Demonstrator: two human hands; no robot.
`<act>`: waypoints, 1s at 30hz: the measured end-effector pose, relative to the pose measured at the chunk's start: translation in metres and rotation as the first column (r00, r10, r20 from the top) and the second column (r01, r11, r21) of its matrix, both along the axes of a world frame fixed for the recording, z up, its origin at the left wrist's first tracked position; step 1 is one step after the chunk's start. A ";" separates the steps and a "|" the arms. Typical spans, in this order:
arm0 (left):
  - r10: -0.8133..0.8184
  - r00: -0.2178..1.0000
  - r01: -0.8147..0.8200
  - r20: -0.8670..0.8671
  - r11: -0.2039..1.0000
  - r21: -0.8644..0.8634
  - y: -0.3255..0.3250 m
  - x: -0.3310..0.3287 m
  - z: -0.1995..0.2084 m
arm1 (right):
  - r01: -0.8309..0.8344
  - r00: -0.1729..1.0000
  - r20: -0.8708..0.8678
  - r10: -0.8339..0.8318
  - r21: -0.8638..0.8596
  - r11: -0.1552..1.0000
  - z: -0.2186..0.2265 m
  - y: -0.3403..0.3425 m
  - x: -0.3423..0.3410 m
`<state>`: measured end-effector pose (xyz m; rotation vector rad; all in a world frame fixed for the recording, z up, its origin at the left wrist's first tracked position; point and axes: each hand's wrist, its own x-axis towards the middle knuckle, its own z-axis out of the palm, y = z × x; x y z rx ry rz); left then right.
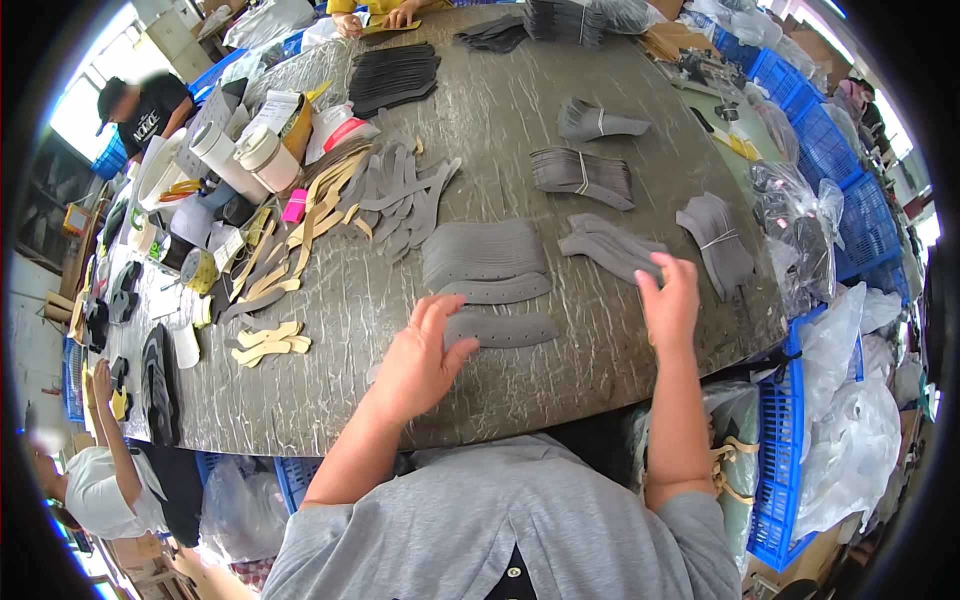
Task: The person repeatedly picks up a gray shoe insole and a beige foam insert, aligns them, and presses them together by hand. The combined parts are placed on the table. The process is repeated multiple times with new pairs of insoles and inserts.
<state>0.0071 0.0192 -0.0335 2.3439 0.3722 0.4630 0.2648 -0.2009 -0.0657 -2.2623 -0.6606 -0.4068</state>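
grey strip [508, 330] by palm-down left hand [422, 365]; right hand [672, 303] half-curled

On the table [600, 385], we locate the left-hand grip [418, 358] over the left end of the nearest gray perforated strip [515, 329]. Beyond it, we find a gray stack [480, 250]. The right-hand grip [672, 305], thumb and fingers parted, is at the right end of loose gray pieces [605, 245]; we cannot confirm contact. Farther away, we note a banded bundle [583, 177]; at left, white containers [268, 160].
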 end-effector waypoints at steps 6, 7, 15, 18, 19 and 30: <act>-0.250 0.966 0.226 0.072 0.944 0.243 -0.029 0.011 0.012 | -0.540 0.469 -0.484 0.738 0.504 0.674 0.016 0.053 -0.124; -0.284 0.955 0.251 0.089 0.930 0.268 -0.032 0.013 0.012 | -0.501 0.331 -0.568 0.753 0.571 0.651 0.019 0.058 -0.132; -0.315 0.942 0.265 0.116 0.910 0.318 -0.033 0.006 0.007 | -0.498 0.213 -0.579 0.787 0.629 0.597 0.015 0.059 -0.139; -0.336 0.935 0.287 0.117 0.907 0.307 -0.032 0.006 0.006 | -0.454 0.156 -0.590 0.792 0.669 0.588 0.021 0.057 -0.139; -0.348 0.930 0.303 0.118 0.908 0.291 -0.033 0.005 0.005 | -0.432 0.107 -0.621 0.777 0.674 0.599 0.023 0.056 -0.138; -0.412 0.891 0.398 0.192 0.911 0.109 -0.029 0.003 0.006 | -0.041 -0.299 -0.565 0.769 0.813 0.581 0.016 0.055 -0.141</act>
